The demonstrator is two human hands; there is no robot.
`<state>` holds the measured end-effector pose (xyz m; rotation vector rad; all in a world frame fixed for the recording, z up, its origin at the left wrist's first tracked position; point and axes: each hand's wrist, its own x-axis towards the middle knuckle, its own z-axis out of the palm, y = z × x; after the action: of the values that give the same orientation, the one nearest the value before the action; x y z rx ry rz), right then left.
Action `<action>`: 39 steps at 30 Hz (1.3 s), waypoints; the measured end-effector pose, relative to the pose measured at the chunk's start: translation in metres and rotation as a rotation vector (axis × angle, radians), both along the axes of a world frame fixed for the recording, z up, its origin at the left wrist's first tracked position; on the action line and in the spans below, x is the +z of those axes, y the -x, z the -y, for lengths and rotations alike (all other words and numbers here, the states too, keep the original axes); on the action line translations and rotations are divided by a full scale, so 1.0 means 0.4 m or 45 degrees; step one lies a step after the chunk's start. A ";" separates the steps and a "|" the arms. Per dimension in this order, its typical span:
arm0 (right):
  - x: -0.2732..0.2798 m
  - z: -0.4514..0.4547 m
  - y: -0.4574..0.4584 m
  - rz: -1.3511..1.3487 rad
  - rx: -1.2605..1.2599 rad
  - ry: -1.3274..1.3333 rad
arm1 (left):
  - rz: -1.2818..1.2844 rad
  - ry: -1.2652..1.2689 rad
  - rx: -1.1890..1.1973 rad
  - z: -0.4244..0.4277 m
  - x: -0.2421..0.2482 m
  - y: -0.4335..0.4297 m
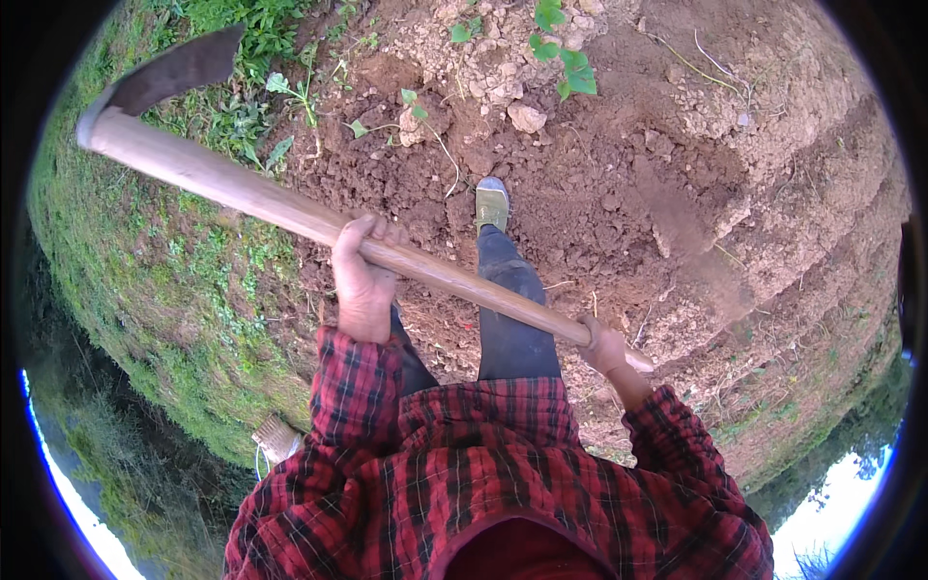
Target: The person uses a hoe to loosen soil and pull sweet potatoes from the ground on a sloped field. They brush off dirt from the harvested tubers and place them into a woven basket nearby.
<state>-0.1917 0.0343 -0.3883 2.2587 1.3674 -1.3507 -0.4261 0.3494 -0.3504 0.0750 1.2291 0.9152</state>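
A hoe's long wooden handle [464, 281] runs slantwise in front of my body, from upper left to lower right. My left hand [365, 272] is closed around its middle. Near the lower right end, my right hand [603, 346] grips it too. The broad, curved metal blade [177, 72] is at the upper left, raised and in front of green weeds. Beneath the handle lies loose reddish-brown soil [573, 196], with crumbled clods around my shoe.
A green shoe with a grey toe [493, 203] stands on the soil. Leafy vines [576, 72] and a pale clod [526, 117] lie ahead. Weeds [210, 290] cover a slope at left. A woven basket [277, 437] stands behind at lower left.
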 end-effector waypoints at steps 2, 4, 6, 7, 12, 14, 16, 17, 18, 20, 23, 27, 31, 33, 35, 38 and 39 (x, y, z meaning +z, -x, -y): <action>-0.072 -0.162 0.034 -0.111 -0.216 -0.316 | -0.097 -0.305 -0.081 -0.121 0.150 -0.021; -0.062 -0.387 0.066 -0.294 -0.332 -0.531 | -0.239 -0.746 -0.186 -0.265 0.273 -0.018; 0.013 -0.585 0.110 -0.336 -0.296 -0.634 | -0.469 -0.979 -0.123 -0.353 0.394 -0.065; 0.065 -0.675 0.132 -0.414 -0.260 -0.671 | -0.473 -0.988 -0.130 -0.379 0.401 -0.075; 0.147 -0.854 0.214 -0.443 -0.309 -0.639 | -0.567 -1.022 -0.069 -0.552 0.331 -0.077; 0.057 -0.796 0.208 -0.402 -0.394 -0.493 | -0.758 -0.904 -0.131 -0.524 0.217 -0.148; -0.035 -0.690 0.192 -0.339 -0.436 -0.325 | -0.803 -0.710 -0.283 -0.427 0.053 -0.170; -0.074 -0.596 0.182 -0.294 -0.436 -0.201 | -0.917 -0.496 -0.408 -0.349 -0.049 -0.194; -0.128 -0.462 0.189 -0.241 -0.504 -0.198 | -0.784 -0.313 -0.398 -0.248 -0.174 -0.218; -0.107 -0.246 0.218 -0.231 -0.657 0.183 | -0.719 0.059 -0.536 -0.024 -0.411 -0.210; -0.006 -0.211 0.293 -0.032 -0.640 0.341 | -0.388 0.445 -0.582 0.063 -0.488 -0.172; 0.143 -0.358 0.329 -0.509 -0.875 0.434 | -0.406 0.466 -0.786 -0.097 -0.342 -0.134; 0.224 -0.504 0.364 -0.639 -0.870 0.276 | -0.310 0.384 -0.851 -0.267 -0.344 -0.089; 0.199 -0.499 0.377 -0.650 -0.891 0.246 | -0.396 0.375 -0.853 -0.300 -0.380 -0.093; 0.170 -0.489 0.390 -0.633 -0.955 0.283 | -0.419 0.382 -0.877 -0.314 -0.411 -0.095; 0.109 -0.472 0.440 -0.609 -1.020 0.182 | -0.254 0.193 -0.892 -0.347 -0.488 -0.068; 0.097 -0.468 0.447 -0.611 -1.026 0.221 | -0.185 0.147 -0.886 -0.359 -0.511 -0.053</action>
<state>-0.3706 0.2214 -0.3494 2.5591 0.3332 -2.2497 -0.4048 0.4930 -0.5549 0.4537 1.2622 0.2346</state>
